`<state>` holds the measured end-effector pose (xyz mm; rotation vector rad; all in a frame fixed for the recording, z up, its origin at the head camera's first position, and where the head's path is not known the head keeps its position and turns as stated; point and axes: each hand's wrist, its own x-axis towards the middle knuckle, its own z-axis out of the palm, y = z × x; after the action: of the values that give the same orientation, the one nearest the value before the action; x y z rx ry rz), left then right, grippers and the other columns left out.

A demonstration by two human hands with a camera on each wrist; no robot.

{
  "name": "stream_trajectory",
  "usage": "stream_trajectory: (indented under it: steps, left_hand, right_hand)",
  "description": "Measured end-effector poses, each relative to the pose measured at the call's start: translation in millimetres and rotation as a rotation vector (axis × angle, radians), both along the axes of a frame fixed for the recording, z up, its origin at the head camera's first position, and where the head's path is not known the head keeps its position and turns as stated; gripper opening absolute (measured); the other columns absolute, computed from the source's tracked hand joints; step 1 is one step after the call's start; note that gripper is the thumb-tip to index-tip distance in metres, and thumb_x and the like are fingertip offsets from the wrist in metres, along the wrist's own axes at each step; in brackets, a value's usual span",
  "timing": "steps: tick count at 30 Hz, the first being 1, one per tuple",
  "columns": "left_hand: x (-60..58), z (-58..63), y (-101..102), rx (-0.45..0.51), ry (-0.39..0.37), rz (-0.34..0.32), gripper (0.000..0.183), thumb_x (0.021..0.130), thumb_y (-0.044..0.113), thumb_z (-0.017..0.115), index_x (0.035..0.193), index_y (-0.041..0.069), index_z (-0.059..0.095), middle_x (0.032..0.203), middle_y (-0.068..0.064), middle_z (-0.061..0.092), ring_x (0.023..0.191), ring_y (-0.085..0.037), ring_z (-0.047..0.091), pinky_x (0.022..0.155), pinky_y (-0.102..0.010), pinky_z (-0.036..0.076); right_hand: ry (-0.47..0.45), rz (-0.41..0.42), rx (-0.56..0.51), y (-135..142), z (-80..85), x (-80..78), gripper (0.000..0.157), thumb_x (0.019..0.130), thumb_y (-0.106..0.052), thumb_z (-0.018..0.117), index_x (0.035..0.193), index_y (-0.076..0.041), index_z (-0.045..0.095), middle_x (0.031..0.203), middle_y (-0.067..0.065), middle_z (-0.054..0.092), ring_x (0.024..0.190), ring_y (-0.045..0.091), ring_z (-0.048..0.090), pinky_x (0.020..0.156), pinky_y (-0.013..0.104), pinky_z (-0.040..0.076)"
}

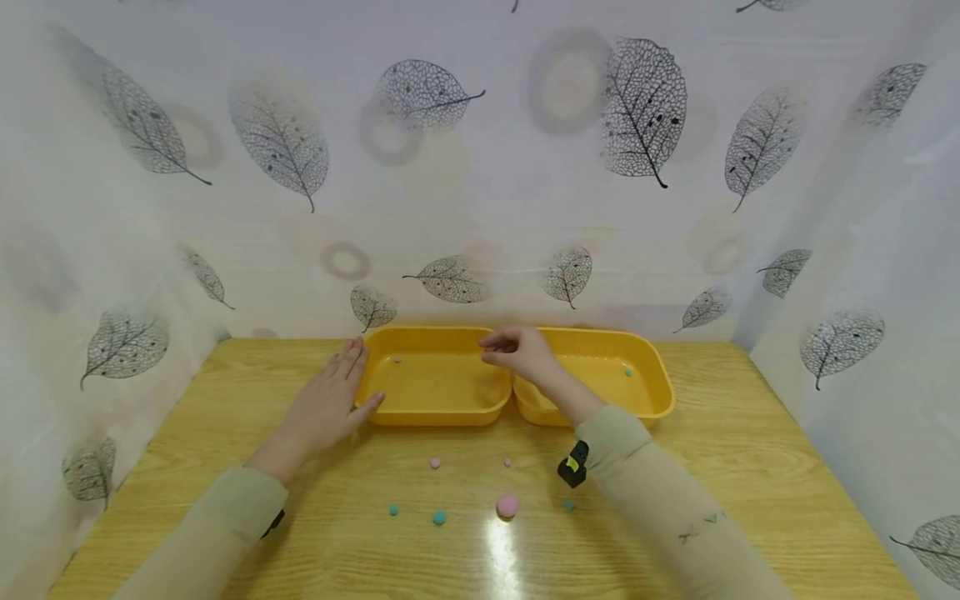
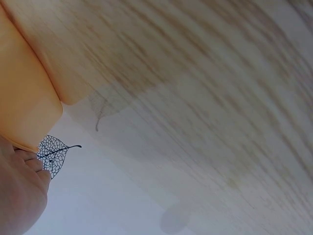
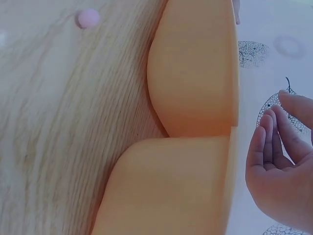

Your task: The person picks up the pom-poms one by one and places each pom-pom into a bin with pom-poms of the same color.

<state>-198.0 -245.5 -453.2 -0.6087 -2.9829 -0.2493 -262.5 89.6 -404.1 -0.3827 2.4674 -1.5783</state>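
Two yellow plastic trays stand side by side, the left tray [image 1: 431, 418] and the right tray [image 1: 660, 367]. My left hand [image 1: 322, 408] rests against the left tray's outer left side, fingers extended, thumb by the front rim. Over the inner right part of the left tray hovers my right hand [image 1: 521, 354], its fingers bent loosely and the thumb close to the forefinger. In the right wrist view a gap shows between those fingertips [image 3: 275, 108], with nothing seen in it. A tiny pink ball [image 1: 398, 359] lies in the left tray, a tiny teal ball [image 1: 628, 372] in the right.
On the wooden table [image 1: 720, 450] before the trays lie a larger pink ball [image 1: 507, 506], two small pink balls [image 1: 435, 462] and several teal balls [image 1: 439, 517]. One teal ball [image 1: 568, 505] is near the right sleeve. A leaf-patterned curtain [image 1: 480, 192] surrounds the back and sides.
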Motion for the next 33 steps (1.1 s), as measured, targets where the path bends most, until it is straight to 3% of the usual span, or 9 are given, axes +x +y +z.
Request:
stream_trajectory:
  steps: [7,19,33]
  left_hand:
    - [-1.3,-2.0,-1.0,-0.007,0.005,0.002,0.081,0.11,0.041,0.054,0.162,-0.014,0.024,0.174,-0.031,0.016,0.163,-0.047,0.017,0.133,-0.06,0.022]
    - [1.8,2.6,1.4,-0.008,-0.007,0.005,0.082,0.112,0.046,0.049,0.162,-0.014,0.023,0.174,-0.031,0.015,0.163,-0.047,0.018,0.134,-0.06,0.021]
    - [2.4,3.7,2.0,0.001,-0.009,0.005,0.082,0.111,0.044,0.05,0.161,-0.015,0.024,0.174,-0.031,0.015,0.163,-0.047,0.017,0.134,-0.06,0.021]
  right_hand:
    - [-0.013,0.04,0.016,8.4,-1.4,10.9,0.028,0.097,-0.004,0.075,0.123,0.007,0.074,0.109,0.019,0.079,0.088,0.008,0.07,0.082,0.021,0.06]
    - [0.062,0.129,0.055,20.0,-4.2,36.0,0.024,0.095,-0.001,0.076,0.117,0.009,0.076,0.102,0.021,0.079,0.082,0.006,0.067,0.075,0.016,0.057]
    - [0.078,0.228,0.05,38.4,-13.3,64.2,0.024,0.095,-0.004,0.077,0.115,0.008,0.076,0.103,0.02,0.079,0.084,0.007,0.068,0.077,0.017,0.058]
